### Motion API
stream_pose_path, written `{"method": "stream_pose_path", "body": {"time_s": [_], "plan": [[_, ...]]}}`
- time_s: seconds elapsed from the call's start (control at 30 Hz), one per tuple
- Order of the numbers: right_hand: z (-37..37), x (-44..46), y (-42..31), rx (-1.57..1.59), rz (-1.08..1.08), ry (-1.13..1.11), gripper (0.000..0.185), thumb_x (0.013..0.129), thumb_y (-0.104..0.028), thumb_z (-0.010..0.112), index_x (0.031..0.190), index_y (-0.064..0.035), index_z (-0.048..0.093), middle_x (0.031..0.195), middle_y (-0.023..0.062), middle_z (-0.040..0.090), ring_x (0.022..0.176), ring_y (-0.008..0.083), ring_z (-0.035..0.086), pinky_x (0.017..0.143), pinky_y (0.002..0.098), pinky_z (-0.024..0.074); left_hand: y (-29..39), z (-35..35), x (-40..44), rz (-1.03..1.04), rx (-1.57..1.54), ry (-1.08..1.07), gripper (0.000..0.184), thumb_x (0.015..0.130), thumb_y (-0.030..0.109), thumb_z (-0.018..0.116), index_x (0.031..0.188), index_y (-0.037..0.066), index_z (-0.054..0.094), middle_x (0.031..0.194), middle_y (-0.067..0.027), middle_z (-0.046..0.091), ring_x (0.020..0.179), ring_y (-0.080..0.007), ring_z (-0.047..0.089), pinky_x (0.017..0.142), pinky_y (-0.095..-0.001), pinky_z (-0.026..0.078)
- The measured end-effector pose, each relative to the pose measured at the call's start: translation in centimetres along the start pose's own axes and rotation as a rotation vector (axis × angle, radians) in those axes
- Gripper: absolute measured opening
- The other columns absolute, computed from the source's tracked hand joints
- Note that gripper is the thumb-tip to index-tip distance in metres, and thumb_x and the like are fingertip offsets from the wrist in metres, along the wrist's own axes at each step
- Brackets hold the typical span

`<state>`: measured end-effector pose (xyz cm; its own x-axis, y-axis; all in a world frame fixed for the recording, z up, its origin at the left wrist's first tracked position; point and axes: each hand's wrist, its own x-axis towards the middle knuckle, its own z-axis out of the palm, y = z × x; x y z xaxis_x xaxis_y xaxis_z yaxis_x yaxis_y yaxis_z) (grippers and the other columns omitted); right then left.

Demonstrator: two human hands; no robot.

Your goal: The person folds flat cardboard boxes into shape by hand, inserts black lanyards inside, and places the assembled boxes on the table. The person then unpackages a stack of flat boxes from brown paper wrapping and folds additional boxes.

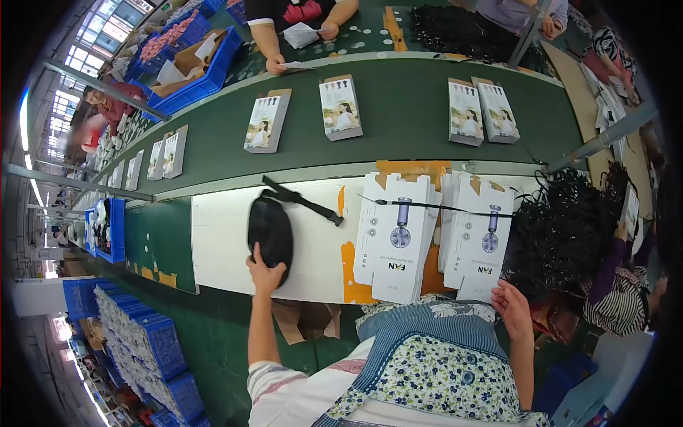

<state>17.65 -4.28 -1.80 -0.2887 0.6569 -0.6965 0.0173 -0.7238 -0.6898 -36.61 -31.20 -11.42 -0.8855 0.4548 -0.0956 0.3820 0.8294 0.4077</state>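
My left hand [264, 272] grips the lower end of a black oval pouch [270, 231], thumb on top and the other fingers partly hidden. A black strap with a buckle-like end [306, 201] trails from the pouch's top over the white work surface [220, 235]. My right hand [514, 309] is at the front edge, its fingers slightly curled and apart, close to the lower corner of a stack of flat white fan cartons [475, 235]. Left of that stack lies another pile of flat fan cartons [398, 245]. Thin black cords [441, 206] lie across both piles.
A heap of black cords [562, 235] lies at the right. Beyond a ledge, printed boxes [340, 108] stand on a green conveyor belt [398, 107]. Across it, a person's hands [276, 64] hold papers. Blue crates [142, 334] are stacked at lower left; metal posts [605, 135] flank the bench.
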Motion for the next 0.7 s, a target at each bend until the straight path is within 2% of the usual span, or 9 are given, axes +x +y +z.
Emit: {"method": "stream_pose_path", "body": {"time_s": [0.03,0.2,0.3,0.4,0.47,0.5,0.63,0.67,0.7], "plan": [[0.3,0.1,0.0,0.003,0.004,0.005,0.036,0.091,-0.022,0.053,0.120,-0.0020,0.050,0.098,0.0064,0.062,0.085,0.0136,0.058,0.077,0.0264,0.0482,1.2,0.5,-1.4,0.070,0.013,-0.024,0.097,0.055,0.027,0.071,0.139,0.017,0.023,0.126,-0.0326,0.030,0.111,-0.0478,0.040,0.093,-0.0470,0.038],[1.9,0.2,-2.1,-0.172,-0.050,-0.015,0.031,0.090,-0.017,0.053,0.117,-0.0014,0.054,0.098,0.0074,0.062,0.088,0.0140,0.058,0.078,0.0263,0.0468,13.0,3.0,-9.2,-0.130,0.108,-0.261,0.110,0.058,0.047,0.077,0.143,0.019,0.012,0.138,-0.0305,0.015,0.121,-0.0479,0.033,0.093,-0.0532,0.036],[5.4,-0.3,-5.2,-0.305,-0.157,-0.086,0.029,0.088,-0.013,0.054,0.114,-0.0007,0.056,0.101,0.0082,0.062,0.089,0.0140,0.058,0.078,0.0269,0.0464,12.4,5.2,-9.4,-0.061,0.086,-0.180,0.109,0.060,0.046,0.076,0.143,0.013,0.014,0.140,-0.0316,0.010,0.125,-0.0481,0.025,0.097,-0.0534,0.032],[7.6,-3.4,-12.8,-0.576,-0.766,-0.512,0.024,0.084,-0.013,0.056,0.104,-0.0007,0.059,0.095,0.0099,0.064,0.082,0.0215,0.060,0.078,0.0329,0.0463,14.1,5.8,-9.1,0.093,0.129,-0.083,0.103,0.063,0.042,0.075,0.140,0.003,0.019,0.140,-0.0345,0.006,0.128,-0.0496,0.017,0.104,-0.0505,0.021],[10.1,-6.5,-17.9,-0.636,-1.111,-0.830,0.017,0.084,-0.014,0.056,0.095,-0.0025,0.061,0.090,0.0104,0.065,0.081,0.0259,0.061,0.080,0.0360,0.0460,14.9,4.9,-7.5,0.272,-0.004,0.130,0.076,0.072,0.030,0.069,0.132,-0.002,0.035,0.139,-0.0315,0.019,0.127,-0.0450,0.023,0.105,-0.0479,0.021],[10.5,-7.4,-19.6,-0.597,-1.232,-0.985,0.015,0.084,-0.015,0.056,0.091,-0.0040,0.062,0.089,0.0104,0.066,0.081,0.0277,0.062,0.081,0.0369,0.0459,16.8,4.0,-7.1,0.355,-0.072,0.242,0.056,0.079,0.019,0.063,0.126,-0.004,0.042,0.135,-0.0252,0.034,0.122,-0.0393,0.033,0.102,-0.0445,0.027],[8.7,-9.0,-22.8,-0.327,-1.559,-1.320,0.010,0.087,-0.017,0.054,0.090,-0.0107,0.062,0.095,0.0083,0.065,0.095,0.0256,0.061,0.086,0.0366,0.0447,26.5,3.2,-8.6,0.413,-0.398,0.118,0.033,0.081,0.003,0.056,0.113,-0.002,0.053,0.111,-0.0156,0.055,0.106,-0.0294,0.050,0.093,-0.0371,0.038],[8.9,-9.3,-23.2,-0.324,-1.558,-1.330,0.010,0.087,-0.017,0.054,0.090,-0.0107,0.062,0.095,0.0083,0.065,0.095,0.0256,0.061,0.086,0.0366,0.0447,27.6,4.6,-9.0,0.437,-0.444,0.039,0.032,0.080,0.003,0.057,0.112,-0.001,0.053,0.110,-0.0150,0.057,0.105,-0.0292,0.052,0.091,-0.0370,0.039],[9.5,-10.0,-23.7,-0.276,-1.656,-1.183,0.017,0.089,-0.022,0.053,0.098,-0.0119,0.062,0.096,0.0083,0.064,0.086,0.0214,0.061,0.081,0.0346,0.0459,28.8,6.6,-9.5,0.490,-0.468,-0.053,0.032,0.080,0.005,0.059,0.110,-0.001,0.054,0.109,-0.0154,0.057,0.104,-0.0307,0.052,0.090,-0.0378,0.040]]}}
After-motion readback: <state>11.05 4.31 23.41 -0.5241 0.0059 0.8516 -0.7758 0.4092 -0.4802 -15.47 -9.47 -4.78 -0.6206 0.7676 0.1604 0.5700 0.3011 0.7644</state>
